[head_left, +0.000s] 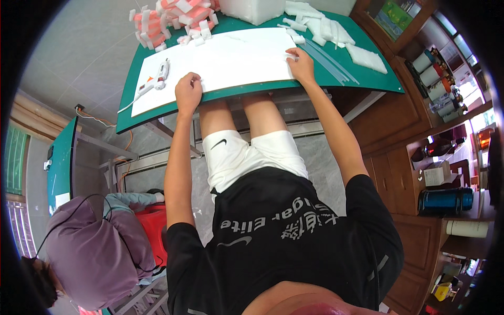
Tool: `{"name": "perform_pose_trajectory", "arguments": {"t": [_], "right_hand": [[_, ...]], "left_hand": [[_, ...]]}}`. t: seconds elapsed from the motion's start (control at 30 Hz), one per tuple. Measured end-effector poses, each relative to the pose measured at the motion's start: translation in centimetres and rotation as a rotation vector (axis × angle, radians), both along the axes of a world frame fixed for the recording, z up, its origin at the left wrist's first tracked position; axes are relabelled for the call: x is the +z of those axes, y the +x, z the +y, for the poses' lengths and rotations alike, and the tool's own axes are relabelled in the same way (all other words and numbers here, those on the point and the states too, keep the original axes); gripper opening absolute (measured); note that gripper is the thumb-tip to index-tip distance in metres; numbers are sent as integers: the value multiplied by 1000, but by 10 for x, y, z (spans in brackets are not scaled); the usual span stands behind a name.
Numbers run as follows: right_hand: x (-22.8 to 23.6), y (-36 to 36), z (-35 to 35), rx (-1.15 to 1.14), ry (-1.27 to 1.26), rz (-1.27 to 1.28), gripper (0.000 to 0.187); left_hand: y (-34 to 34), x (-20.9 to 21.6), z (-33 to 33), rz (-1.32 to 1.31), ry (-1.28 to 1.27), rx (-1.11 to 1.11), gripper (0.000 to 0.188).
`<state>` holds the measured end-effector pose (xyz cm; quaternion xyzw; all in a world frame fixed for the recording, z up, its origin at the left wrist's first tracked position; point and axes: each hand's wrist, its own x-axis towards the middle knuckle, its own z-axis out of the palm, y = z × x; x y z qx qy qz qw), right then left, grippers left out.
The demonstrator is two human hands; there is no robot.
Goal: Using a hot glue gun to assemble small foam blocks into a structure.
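Observation:
A large white board point(231, 58) lies on the green tabletop in front of me. At its near edge, left of the middle, rests my left hand point(188, 94), its fingers curled in; whether anything small is between them is hidden. My right hand point(301, 66) touches the board's right end, with index finger and thumb apart and no object visible between them. A white hot glue gun point(160, 79) with an orange part lies on the left of the board, its cable running off the left side.
Pink and white foam pieces point(184, 16) are heaped at the far left, beside a big white foam block point(254, 9). White foam sheets point(328, 29) and translucent glue sticks point(331, 63) lie on the right. A person point(94, 252) sits at lower left; wooden cabinets point(401, 194) stand right.

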<state>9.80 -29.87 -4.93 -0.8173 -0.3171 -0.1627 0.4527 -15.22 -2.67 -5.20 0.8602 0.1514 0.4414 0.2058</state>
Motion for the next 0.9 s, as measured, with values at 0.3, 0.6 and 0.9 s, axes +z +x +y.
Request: {"name": "perform_pose_trajectory", "arguments": {"t": [0.3, 0.6, 0.9], "right_hand": [[51, 33, 57, 346, 70, 295, 39], [58, 50, 146, 776, 267, 666, 24], [59, 98, 189, 850, 85, 711, 20]], "left_hand": [[47, 79, -4, 69, -129, -360, 37], [146, 92, 15, 202, -83, -535, 21], [205, 59, 77, 189, -257, -433, 14]]}}
